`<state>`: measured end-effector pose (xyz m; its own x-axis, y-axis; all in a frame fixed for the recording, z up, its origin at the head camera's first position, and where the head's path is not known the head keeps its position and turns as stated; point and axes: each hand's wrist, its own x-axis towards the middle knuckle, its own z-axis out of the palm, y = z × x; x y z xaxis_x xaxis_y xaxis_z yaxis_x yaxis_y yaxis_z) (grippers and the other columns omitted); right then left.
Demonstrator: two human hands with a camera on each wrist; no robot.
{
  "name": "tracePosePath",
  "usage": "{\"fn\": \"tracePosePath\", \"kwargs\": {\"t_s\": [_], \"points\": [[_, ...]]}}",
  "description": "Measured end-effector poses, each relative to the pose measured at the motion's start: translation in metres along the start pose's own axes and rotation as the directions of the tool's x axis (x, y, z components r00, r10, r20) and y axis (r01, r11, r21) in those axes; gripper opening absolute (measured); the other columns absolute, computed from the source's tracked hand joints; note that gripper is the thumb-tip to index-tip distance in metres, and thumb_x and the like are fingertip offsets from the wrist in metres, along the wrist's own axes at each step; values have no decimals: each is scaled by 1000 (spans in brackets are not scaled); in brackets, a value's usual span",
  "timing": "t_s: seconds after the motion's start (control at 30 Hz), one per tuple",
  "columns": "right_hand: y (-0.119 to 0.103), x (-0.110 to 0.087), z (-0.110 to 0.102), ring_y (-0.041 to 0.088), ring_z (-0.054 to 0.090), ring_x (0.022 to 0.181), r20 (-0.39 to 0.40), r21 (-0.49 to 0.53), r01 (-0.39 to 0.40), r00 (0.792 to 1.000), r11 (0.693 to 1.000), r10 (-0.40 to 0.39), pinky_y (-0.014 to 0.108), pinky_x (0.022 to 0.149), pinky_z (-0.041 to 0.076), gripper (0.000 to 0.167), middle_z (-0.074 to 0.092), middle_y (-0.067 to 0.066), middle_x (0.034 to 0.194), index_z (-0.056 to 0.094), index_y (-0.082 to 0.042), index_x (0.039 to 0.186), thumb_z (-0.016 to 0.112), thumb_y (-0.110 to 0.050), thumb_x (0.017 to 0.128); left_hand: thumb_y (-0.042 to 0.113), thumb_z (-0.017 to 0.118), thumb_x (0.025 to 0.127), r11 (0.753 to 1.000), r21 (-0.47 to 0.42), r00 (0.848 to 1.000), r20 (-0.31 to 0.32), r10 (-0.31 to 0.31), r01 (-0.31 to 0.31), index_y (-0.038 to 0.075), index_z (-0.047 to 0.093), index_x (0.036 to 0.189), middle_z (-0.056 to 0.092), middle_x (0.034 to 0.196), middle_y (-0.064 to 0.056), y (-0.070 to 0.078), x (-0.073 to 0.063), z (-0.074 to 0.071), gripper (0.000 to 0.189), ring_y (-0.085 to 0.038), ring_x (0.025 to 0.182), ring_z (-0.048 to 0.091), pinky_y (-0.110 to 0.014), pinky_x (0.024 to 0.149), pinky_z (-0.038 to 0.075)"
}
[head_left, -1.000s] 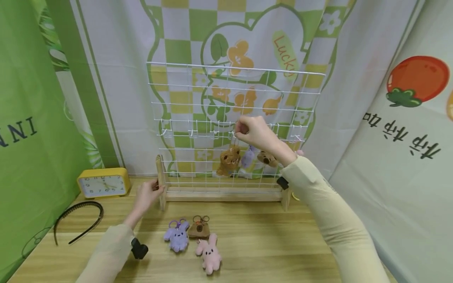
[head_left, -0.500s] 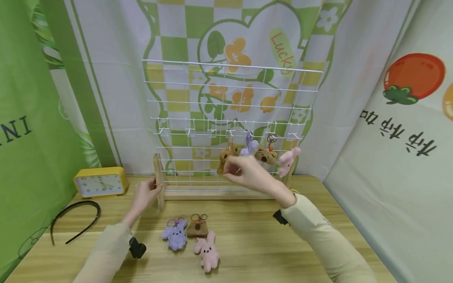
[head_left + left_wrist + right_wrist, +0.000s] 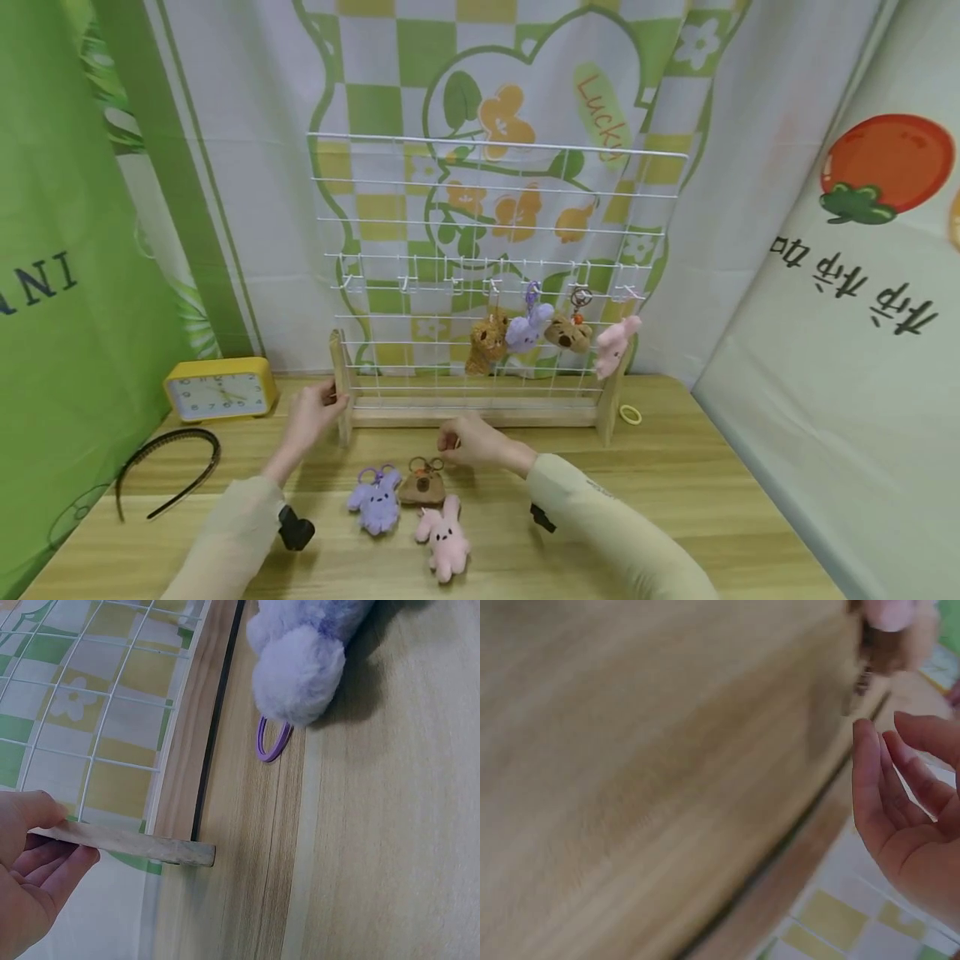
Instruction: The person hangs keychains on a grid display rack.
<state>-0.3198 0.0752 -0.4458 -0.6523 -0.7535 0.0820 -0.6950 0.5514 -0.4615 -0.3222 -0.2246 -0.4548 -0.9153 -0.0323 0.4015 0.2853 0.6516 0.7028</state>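
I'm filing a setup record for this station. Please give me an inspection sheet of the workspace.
Surface: wood-grain table.
Job's things: shaggy brown plush, lilac plush, brown-headed plush and pink plush hang on the white wire rack; lilac rabbit keychain, brown animal keychain and pink rabbit keychain lie before it.
Clutter: yellow alarm clock and black headband at left; yellow ring by the rack's right end.
Grippers: left hand grips the rack's left post; right hand is near the brown animal keychain, fingers holding nothing.
Cables: nothing seen.
Surroundings: patterned curtain behind, green curtain left, tomato-print curtain right.
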Motion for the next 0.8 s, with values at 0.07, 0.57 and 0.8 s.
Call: {"fn": "tracePosePath", "kwargs": {"t_s": [0.07, 0.57, 0.8], "points": [[5, 6, 7, 9, 63, 71, 3, -13, -31, 1000, 999, 31, 13, 61, 50, 3, 72, 8, 83, 70, -3, 87, 70, -6, 89, 0, 62, 92, 1000, -4, 1000, 7, -9, 9, -17, 64, 114, 68, 108, -35, -1, 0, 1, 28, -47, 101, 69, -49, 87, 61], [6, 27, 16, 1, 46, 51, 96, -104, -157, 981, 982, 167, 13, 55, 41, 16, 60, -6, 62, 71, -11, 77, 65, -3, 89, 1, 61, 92, 1000, 0, 1000, -1, -19, 19, -17, 63, 116, 67, 109, -35, 0, 3, 0, 30, -47, 103, 69, -49, 88, 60], [3, 28, 13, 2, 46, 49, 138, -82, -162, 975, 983, 172, 13, 55, 41, 16, 57, -7, 57, 71, -11, 76, 65, -3, 89, 1, 62, 92, 1000, -4, 1000, -2, -16, 16, -16, 64, 113, 67, 109, -35, -2, 2, 0, 27, -48, 103, 68, -49, 89, 60]]}}
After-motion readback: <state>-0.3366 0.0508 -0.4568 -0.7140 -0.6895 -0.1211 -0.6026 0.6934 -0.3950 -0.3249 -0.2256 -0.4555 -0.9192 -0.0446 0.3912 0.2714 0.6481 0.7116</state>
